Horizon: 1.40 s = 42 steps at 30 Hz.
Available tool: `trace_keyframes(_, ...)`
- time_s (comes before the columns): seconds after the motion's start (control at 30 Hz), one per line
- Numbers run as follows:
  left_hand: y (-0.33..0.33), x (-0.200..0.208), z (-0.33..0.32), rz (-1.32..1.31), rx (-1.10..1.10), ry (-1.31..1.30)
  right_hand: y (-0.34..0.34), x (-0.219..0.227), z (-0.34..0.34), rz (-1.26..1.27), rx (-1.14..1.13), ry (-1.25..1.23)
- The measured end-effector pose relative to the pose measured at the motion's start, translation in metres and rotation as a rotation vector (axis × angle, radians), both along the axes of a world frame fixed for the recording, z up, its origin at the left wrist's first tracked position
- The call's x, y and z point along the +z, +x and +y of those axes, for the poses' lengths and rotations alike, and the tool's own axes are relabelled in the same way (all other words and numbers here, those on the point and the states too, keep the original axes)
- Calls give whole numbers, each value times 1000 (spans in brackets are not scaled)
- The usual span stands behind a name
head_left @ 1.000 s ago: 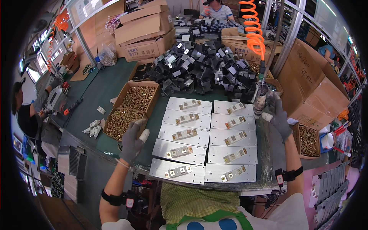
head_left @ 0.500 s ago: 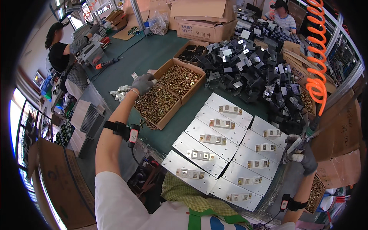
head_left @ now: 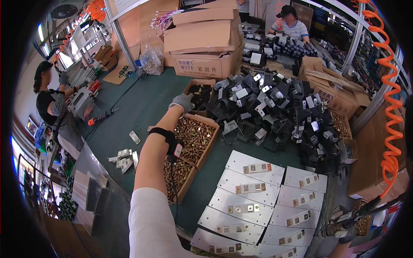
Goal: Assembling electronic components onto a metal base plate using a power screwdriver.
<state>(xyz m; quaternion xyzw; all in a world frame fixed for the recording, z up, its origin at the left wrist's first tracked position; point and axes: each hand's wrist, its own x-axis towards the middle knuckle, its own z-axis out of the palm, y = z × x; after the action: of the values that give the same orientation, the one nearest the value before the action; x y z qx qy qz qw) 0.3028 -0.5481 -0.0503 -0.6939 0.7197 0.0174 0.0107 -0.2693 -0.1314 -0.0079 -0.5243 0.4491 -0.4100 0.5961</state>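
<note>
Plates [head_left: 266,195] laid out, each bearing a block [head_left: 251,188]

Near right, the right hand [head_left: 343,230] grips a driver [head_left: 366,210]. Plates look fully laid in two columns; whether blocks are fastened, I cannot judge. Farther left, beyond the screws [head_left: 195,135], the left hand [head_left: 184,102] is at the box [head_left: 203,81] of black parts [head_left: 200,98]; I cannot tell its grip.

Bright windows [head_left: 19,150] left; glare on metal plates [head_left: 245,198]; edges warped, dark.

A clear plastic bag [head_left: 151,64] sits beside stacked cardboard boxes [head_left: 200,36]
</note>
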Motion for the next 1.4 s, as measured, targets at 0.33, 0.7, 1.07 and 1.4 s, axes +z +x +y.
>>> trace_keyframes(0.33,15,-19,-24,-11,-83,80,-1,-11,-11,-47,-456,-302)
trace_keyframes(0.7,85,60,153,54,-249,-82,-35,-62,1,-94,-235,-200)
trace_keyframes(1.07,-4,53,263,544,-431,-26,31,-24,-3,-229,-197,-44)
trace_keyframes(1.4,-145,81,248,344,-1053,-119,12,2,37,688,-554,-294)
